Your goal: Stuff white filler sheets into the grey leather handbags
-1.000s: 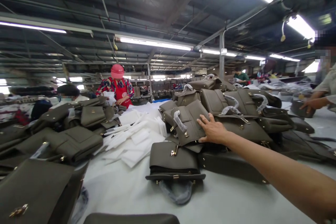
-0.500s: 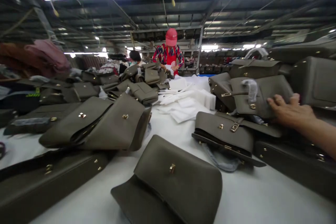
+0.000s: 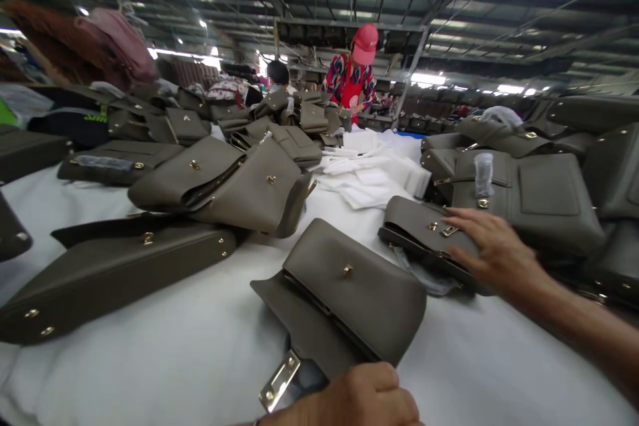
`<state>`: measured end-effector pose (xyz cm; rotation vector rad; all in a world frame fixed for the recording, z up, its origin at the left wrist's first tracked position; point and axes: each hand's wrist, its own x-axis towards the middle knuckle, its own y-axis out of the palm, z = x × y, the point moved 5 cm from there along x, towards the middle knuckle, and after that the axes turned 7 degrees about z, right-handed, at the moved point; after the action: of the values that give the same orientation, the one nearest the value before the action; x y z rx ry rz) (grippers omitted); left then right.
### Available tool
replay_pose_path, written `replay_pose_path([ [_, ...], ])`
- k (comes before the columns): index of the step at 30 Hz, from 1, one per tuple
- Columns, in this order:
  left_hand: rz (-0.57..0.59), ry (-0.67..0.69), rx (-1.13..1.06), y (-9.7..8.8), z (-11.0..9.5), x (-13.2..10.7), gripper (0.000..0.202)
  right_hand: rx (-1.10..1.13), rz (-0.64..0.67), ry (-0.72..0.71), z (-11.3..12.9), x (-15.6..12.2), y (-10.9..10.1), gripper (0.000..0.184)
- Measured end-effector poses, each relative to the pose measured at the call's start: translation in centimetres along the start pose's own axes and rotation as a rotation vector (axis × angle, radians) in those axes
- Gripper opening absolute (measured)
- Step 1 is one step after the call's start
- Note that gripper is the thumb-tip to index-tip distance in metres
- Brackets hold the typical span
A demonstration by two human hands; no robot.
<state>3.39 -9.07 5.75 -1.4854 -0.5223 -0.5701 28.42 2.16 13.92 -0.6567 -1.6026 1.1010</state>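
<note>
A dark olive handbag (image 3: 359, 286) with a gold turn-lock lies tilted in front of me, its flap spread toward the lower left. A gold metal plate (image 3: 280, 383) shows at the flap's end. My left hand (image 3: 359, 399) is closed at the bag's near edge; whatever lies inside its fingers is hidden. To the right, a second olive handbag (image 3: 414, 223) with a gold buckle sits on the white surface. Over its right side reaches my right hand (image 3: 499, 253), fingers stretched and thumb apart, seemingly touching it. A plastic-wrapped handle (image 3: 434, 285) hangs at that bag's front.
White cloth (image 3: 164, 353) covers the table. A stack of white sheets (image 3: 369, 176) lies farther back. More olive bags pile up at the left (image 3: 249, 186) and right (image 3: 544, 193). A person in a red cap (image 3: 352, 80) works at the far end.
My right hand has moved left from the rear bag to the buckled handbag. My left hand has come into view at the bottom. The camera view has tilted and shifted.
</note>
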Motion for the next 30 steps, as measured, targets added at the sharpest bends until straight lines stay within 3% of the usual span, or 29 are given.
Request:
replay_pose_path([
  [2, -0.100, 0.003, -0.003, -1.0, 0.0, 0.5, 0.036, 0.140, 0.097, -0.121, 8.8, -0.5, 1.2, 0.041],
  [4, -0.169, -0.002, 0.040, -2.6, -0.3, 1.3, 0.038, 0.130, 0.262, -0.190, 15.3, -1.3, 3.5, 0.062],
  [7, -0.151, -0.022, 0.164, -5.1, -1.1, 2.1, 0.025, -0.018, 0.377, -0.197, 19.2, -1.6, 6.3, 0.064],
  [9, -0.087, -0.147, 0.214, -6.8, -0.7, 1.7, 0.015, -0.072, 0.402, -0.178, 19.1, -1.2, 6.9, 0.056],
  [12, 0.020, -0.497, 0.184, -8.4, 1.3, -1.6, 0.008, -0.036, 0.422, -0.132, 17.8, -0.7, 6.2, 0.038],
  [14, 0.089, -0.747, 0.119, -8.6, 3.0, -4.8, 0.009, 0.013, 0.454, -0.086, 17.1, -0.4, 5.7, 0.028],
  [16, 0.151, -0.914, 0.029, -8.2, 4.0, -7.5, 0.014, 0.064, 0.481, -0.014, 16.4, -0.1, 5.3, 0.031],
  [19, 0.184, -0.940, -0.060, -8.0, 4.1, -8.4, 0.021, 0.145, 0.454, 0.122, 14.6, 1.0, 4.6, 0.028],
  [25, 0.244, -0.906, -0.293, -10.2, 3.3, -4.7, 0.036, 0.481, 0.444, 0.149, 10.7, 2.5, 1.2, 0.030],
  [28, 0.324, -0.915, -0.384, -11.0, 3.1, -2.9, 0.026, 0.685, 0.514, 0.153, 10.0, 1.2, 0.2, 0.041],
  [30, 0.309, -0.865, -0.316, -11.1, 2.8, -1.8, 0.013, 0.793, 0.567, 0.167, 9.7, 0.1, 0.3, 0.048],
])
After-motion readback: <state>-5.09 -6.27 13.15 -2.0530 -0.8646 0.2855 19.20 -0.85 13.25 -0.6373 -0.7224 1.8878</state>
